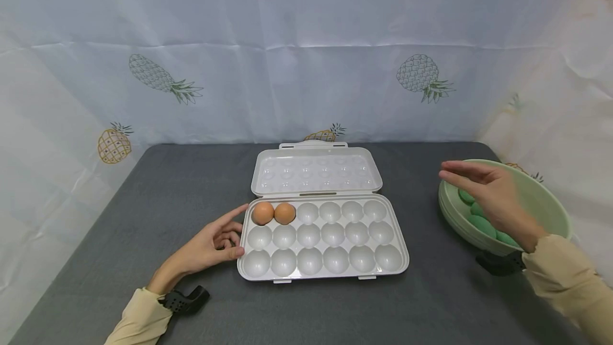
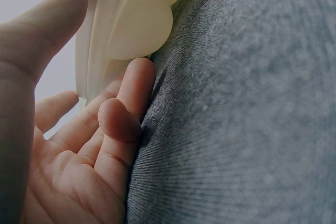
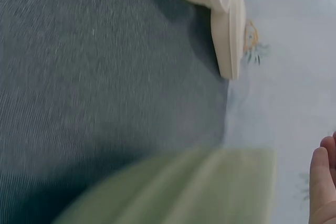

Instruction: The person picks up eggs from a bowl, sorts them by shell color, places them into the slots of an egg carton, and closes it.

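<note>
A white egg box (image 1: pixel 332 234) lies with its lid (image 1: pixel 317 170) folded back. Two brown eggs, a left one (image 1: pixel 263 213) and a right one (image 1: pixel 284 213), sit in the leftmost cups of its back row. My left hand (image 1: pixel 206 246) rests at the box's left side, thumb at the near part of the rim and index finger extended to the back corner; the other fingers bend loosely beside it. Over the left part of a pale green bowl (image 1: pixel 541 201) hovers my right hand (image 1: pixel 493 193), fingers fairly straight and nothing visible in it. Below it, several green egg-shaped things (image 1: pixel 481 225) lie in the bowl.
Dark grey cloth (image 1: pixel 201 185) covers the table. A pale curtain (image 1: pixel 287 95) with pineapple prints hangs behind and at both sides. The bowl stands at the table's right edge, close to the curtain. Each wrist carries a black device, the left one (image 1: pixel 184 301) near the cloth.
</note>
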Tool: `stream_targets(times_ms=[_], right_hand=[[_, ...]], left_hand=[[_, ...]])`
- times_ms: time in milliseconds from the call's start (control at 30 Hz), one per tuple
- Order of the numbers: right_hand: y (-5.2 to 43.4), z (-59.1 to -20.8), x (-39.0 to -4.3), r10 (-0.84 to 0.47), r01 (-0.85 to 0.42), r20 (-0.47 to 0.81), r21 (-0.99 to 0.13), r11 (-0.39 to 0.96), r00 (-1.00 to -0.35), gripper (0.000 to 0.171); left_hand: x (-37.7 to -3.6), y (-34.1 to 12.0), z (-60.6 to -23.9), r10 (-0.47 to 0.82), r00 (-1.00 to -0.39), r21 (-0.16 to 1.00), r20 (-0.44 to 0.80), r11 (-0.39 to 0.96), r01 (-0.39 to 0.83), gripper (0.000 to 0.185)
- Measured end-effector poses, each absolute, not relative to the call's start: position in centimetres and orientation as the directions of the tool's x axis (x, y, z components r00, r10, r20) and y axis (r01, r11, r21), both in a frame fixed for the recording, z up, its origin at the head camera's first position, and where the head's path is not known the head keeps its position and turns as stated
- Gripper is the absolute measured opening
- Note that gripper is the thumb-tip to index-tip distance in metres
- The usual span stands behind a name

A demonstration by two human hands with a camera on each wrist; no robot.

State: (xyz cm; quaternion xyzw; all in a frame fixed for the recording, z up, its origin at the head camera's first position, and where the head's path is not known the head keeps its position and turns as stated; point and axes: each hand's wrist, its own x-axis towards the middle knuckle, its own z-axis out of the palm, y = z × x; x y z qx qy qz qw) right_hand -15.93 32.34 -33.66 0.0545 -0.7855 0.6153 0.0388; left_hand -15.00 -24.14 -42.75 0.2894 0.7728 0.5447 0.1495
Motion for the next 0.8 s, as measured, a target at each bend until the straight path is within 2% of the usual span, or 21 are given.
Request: stream_targets(times_ms=[100, 233, 333, 467, 667, 800], right_hand=[[33.7, -33.5, -15.5, -0.012, -0.113, 0.114, -0.954, 0.278, -0.993, 0.033], [36.0, -33.8, -14.6, -0.009, -0.122, 0.122, -0.978, 0.171, -0.993, 0.035], [37.7, -34.2, -14.1, 0.053, -0.125, 0.142, -0.961, 0.246, -0.988, 0.034], [39.8, -34.4, -13.6, 0.19, -0.028, 0.13, -0.887, 0.46, -0.973, 0.036], [42.3, -35.2, -12.8, 0.344, 0.153, 0.043, -0.838, 0.523, -0.938, 0.043], [43.6, -35.9, -13.0, 0.384, 0.268, -0.052, -0.802, 0.534, -0.922, 0.052]], left_hand=[[-15.0, -24.2, -42.8, 0.615, -0.784, 0.929, 0.091, 0.231, 0.289, 0.086], [-15.0, -24.2, -42.8, 0.617, -0.781, 0.93, 0.094, 0.226, 0.291, 0.085], [-15.0, -24.1, -42.7, 0.615, -0.783, 0.93, 0.091, 0.229, 0.288, 0.085], [-15.0, -24.1, -42.7, 0.616, -0.783, 0.931, 0.092, 0.227, 0.287, 0.085], [-14.9, -24.1, -42.7, 0.619, -0.78, 0.93, 0.093, 0.227, 0.291, 0.085], [-14.9, -24.1, -42.7, 0.615, -0.783, 0.929, 0.094, 0.229, 0.291, 0.086]])
